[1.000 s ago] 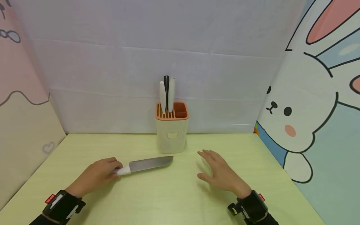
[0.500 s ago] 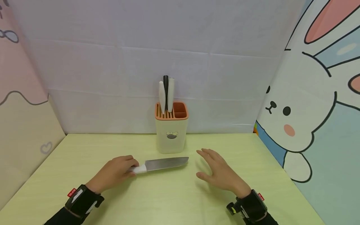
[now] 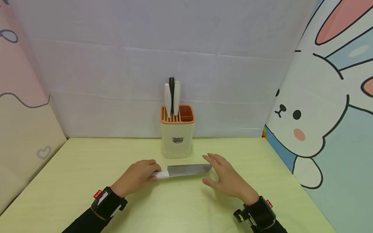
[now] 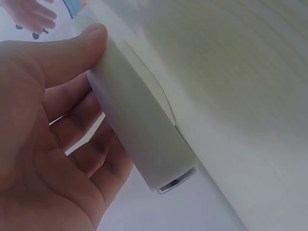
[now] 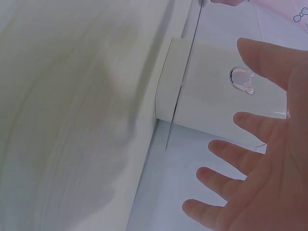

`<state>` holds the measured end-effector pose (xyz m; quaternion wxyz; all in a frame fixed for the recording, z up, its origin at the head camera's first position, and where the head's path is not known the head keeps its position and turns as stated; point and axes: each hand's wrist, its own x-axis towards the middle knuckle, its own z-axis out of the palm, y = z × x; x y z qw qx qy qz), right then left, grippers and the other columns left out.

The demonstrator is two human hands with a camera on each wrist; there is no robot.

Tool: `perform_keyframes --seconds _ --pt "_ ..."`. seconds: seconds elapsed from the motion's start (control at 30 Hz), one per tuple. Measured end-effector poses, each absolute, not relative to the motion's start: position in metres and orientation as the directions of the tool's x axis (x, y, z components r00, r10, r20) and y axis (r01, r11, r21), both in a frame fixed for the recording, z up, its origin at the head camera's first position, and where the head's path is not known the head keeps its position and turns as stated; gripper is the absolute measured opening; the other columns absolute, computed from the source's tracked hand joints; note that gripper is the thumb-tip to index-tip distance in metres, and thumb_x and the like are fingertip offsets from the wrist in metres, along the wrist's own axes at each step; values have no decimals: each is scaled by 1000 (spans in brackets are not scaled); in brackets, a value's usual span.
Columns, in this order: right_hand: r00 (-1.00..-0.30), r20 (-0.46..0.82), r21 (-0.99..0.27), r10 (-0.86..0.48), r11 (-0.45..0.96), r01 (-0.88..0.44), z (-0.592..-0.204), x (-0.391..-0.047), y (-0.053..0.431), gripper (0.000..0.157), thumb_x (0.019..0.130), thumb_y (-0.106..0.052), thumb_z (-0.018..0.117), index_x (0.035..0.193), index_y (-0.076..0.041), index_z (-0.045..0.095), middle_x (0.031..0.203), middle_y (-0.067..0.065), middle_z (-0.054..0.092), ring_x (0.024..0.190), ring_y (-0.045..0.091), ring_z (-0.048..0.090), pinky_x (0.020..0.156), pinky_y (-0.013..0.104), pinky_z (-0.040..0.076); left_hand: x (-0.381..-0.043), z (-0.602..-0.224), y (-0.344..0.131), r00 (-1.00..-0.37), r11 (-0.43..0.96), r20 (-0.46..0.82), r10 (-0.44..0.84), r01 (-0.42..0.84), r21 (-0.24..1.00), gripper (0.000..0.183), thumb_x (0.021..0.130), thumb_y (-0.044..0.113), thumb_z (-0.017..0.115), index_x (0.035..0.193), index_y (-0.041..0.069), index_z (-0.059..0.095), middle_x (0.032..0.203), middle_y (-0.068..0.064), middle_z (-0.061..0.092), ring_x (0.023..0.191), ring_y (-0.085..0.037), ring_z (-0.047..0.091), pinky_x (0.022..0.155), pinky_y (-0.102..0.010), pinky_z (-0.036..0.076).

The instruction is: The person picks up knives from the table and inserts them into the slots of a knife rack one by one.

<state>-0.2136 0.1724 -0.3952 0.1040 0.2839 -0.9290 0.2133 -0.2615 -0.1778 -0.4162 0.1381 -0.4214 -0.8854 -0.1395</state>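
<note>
A kitchen knife [image 3: 189, 170] with a broad steel blade and a white handle [image 4: 139, 115] is held level over the table, its tip pointing right. My left hand [image 3: 138, 176] grips that handle; in the left wrist view the thumb lies along one side and the fingers are behind it. Beside the blade's tip is my right hand [image 3: 225, 178], fingers spread and holding nothing. In the right wrist view, the right hand's fingers [image 5: 226, 185] are apart, and the blade shows as a thin edge-on line. Whether the tip touches the right hand, I cannot tell.
A cream knife block [image 3: 177, 140] with an orange slotted top stands behind the knife, near the table's back edge. Two white handles and a black handle [image 3: 171, 94] stick up from its slots. White cloth hangs behind the pale table [image 3: 175, 207]; cartoon-printed panels flank it.
My left hand has carried the knife to the right, bringing the blade's tip up beside my right hand. The right hand has barely moved.
</note>
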Motion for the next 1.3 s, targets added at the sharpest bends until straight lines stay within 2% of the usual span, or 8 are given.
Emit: perform_keyframes --seconds 0.73,1.3 --pt "-782 347 -320 -518 718 -618 -396 -214 171 77 86 -40 71 148 -17 31 148 11 32 133 29 30 101 57 34 -255 -420 -122 -597 602 351 721 791 108 21 76 20 82 91 16 68 86 8 58 72 -9 54 61 -29 50" --pt "-789 344 -319 -510 726 -609 -396 -214 170 76 86 -40 71 147 -16 34 146 12 34 133 29 30 101 56 34 -252 -425 -102 -636 638 284 717 763 99 21 77 25 81 90 17 67 85 8 57 72 -9 52 58 -26 47"
